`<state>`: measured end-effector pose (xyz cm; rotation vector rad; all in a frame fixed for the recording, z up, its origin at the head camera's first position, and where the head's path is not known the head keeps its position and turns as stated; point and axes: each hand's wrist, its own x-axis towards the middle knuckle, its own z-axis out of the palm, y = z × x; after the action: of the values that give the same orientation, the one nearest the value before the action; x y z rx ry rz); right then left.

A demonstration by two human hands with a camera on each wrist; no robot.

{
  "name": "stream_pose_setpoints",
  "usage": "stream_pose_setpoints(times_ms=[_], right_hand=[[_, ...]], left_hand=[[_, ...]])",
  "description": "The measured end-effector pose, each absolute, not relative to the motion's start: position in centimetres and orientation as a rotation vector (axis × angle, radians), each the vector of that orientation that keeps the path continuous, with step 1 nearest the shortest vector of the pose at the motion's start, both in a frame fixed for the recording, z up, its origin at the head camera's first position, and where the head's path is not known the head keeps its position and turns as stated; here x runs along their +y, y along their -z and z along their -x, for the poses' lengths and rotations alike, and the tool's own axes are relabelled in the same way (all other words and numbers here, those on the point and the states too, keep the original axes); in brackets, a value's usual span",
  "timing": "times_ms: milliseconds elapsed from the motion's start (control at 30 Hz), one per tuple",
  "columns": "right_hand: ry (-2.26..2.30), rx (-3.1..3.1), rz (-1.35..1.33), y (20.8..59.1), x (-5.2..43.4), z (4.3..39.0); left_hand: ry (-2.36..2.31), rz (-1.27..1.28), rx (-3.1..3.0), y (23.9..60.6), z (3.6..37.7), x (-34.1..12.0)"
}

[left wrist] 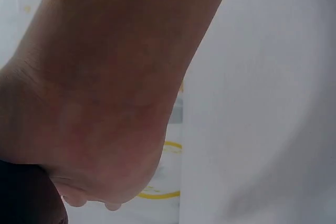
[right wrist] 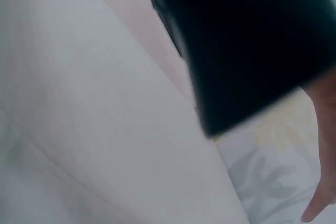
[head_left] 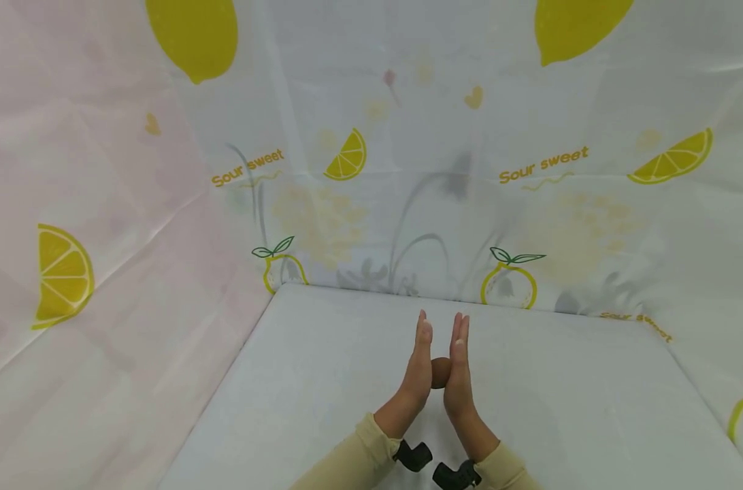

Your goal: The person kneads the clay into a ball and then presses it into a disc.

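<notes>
A: Brown and round, that's the little ball (head_left: 440, 372). It sits between the palms, just above the white table (head_left: 322, 381).

B: How are the hands?

A: The left hand (head_left: 418, 371) and right hand (head_left: 459, 374) stand flat, fingers straight and close together, pressing the ball from both sides.

B: Is it heavy?

A: I think it's light and smooth. It could slip out, so push gently on its middle.

I'm looking into a makeshift recording booth: a plain white tabletop (head_left: 322, 381) boxed in by hung lemon-print sheets (head_left: 408, 170) reading "Sour sweet", with no room visible beyond them.
</notes>
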<state>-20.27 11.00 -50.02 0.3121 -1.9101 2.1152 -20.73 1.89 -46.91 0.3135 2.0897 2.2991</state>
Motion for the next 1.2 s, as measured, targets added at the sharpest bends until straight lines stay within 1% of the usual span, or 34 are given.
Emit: stream_pose_setpoints(times_ms=[133,400,567,767,967,1200], right_hand=[[-2.095,-1.888,-0.334,49.8,10.3,19.7],[-2.053,-1.883,-0.353,48.9,10.1,19.2],[-2.037,-1.877,-0.347,47.9,10.5,19.6],[-2.048,-1.914,-0.266,47.1,10.9,20.4],[-2.062,-1.958,-0.162,47.6,11.5,21.8],[-2.059,-1.998,-0.132,48.3,12.0,22.2]], left_hand=[[-2.308,-0.267,2.157,47.3,21.2,1.8],[-2.281,-0.262,2.2,48.3,21.8,1.5],[-2.259,-0.292,2.155,48.7,21.6,1.5],[-2.21,-0.41,2.145,49.1,21.0,1.6],[-2.189,-0.471,2.137,48.8,20.6,1.7],[-2.222,-0.439,2.068,48.5,20.4,1.6]])
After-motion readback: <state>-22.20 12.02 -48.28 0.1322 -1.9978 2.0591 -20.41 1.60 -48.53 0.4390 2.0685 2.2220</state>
